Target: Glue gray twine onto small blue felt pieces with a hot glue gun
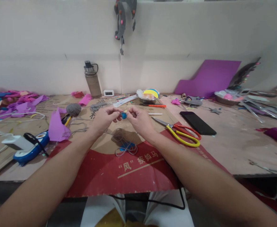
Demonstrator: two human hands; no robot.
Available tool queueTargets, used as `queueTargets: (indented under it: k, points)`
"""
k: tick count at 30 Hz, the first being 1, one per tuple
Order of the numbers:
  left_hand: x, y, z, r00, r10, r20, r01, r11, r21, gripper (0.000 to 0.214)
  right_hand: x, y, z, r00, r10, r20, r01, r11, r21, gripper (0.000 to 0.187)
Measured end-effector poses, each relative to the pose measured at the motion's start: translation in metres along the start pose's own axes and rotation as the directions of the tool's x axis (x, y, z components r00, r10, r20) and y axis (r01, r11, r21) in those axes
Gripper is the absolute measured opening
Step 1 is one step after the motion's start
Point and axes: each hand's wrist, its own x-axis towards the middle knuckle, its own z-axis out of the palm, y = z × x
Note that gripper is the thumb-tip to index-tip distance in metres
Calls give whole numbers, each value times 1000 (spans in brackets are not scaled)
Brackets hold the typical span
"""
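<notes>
Between my two hands, just above the cardboard, is a small blue piece (pixel 123 115), perhaps felt or foam. The fingers of my left hand (pixel 108 116) pinch its left side. My right hand (pixel 138 119) has its thumb and fingertips pressed together at the piece's right edge, near a tiny pale yellow bit. Below my hands lies a loose tangle of thin grey yarn (pixel 118 135), with another blue piece (pixel 127 146) under its loops. Red and yellow scissors (pixel 178 130) rest to the right of my right forearm.
A black phone (pixel 197 122) lies beyond the scissors. To the left are a grey yarn ball (pixel 73 109), purple scraps (pixel 58 125) and a blue power strip (pixel 32 151). A bottle (pixel 92 80) and a bowl (pixel 148 97) stand at the back. A black cable (pixel 167 204) hangs at the front edge.
</notes>
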Motion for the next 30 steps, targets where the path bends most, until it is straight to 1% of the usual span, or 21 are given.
queueTargets:
  k: [5, 7, 10, 12, 15, 18, 20, 22, 25, 28, 30]
  points:
    - [5, -8, -3, 989, -69, -129, 61, 996, -71, 15, 0, 3, 1, 1000, -9, -5, 9, 1000, -2, 16]
    - [5, -8, -4, 988, -76, -132, 64, 994, -87, 16, 0, 3, 1, 1000, -11, -10, 11, 1000, -9, 16]
    - [5, -5, -5, 995, -56, -85, 51, 997, -57, 21, 0, 3, 1, 1000, 1, -21, -1, 1000, -28, 17]
    - [4, -2, -5, 998, -17, -59, 19, 999, 35, 24, 1, 2, 0, 1000, 12, -27, -13, 999, -34, 16]
    - [2, -2, -7, 997, 66, -37, -55, 966, 252, 25, 1, 2, 0, 999, 19, -38, -20, 999, -40, 16]
    - [0, -1, -7, 987, 160, -18, -134, 882, 452, 22, 1, 3, 1, 999, 15, -46, -17, 999, -41, 15]
    - [-1, 0, -7, 977, 214, 0, -179, 820, 544, 18, 0, 3, 1, 999, 5, -46, -7, 999, -45, 14]
    - [-3, 2, -6, 968, 249, 22, -213, 771, 600, 16, -1, 2, 1, 999, -9, -40, 6, 998, -64, 13]
    - [-5, 4, -4, 959, 280, 41, -239, 722, 650, 14, -2, 2, 2, 999, -36, -31, 32, 993, -112, 13]
    - [-6, 6, -4, 956, 286, 59, -246, 678, 693, 13, -3, 3, 3, 998, -59, -22, 56, 989, -133, 13]
    - [-6, 6, -4, 958, 280, 62, -240, 664, 708, 12, -3, 5, 4, 998, -68, -14, 66, 989, -132, 13]
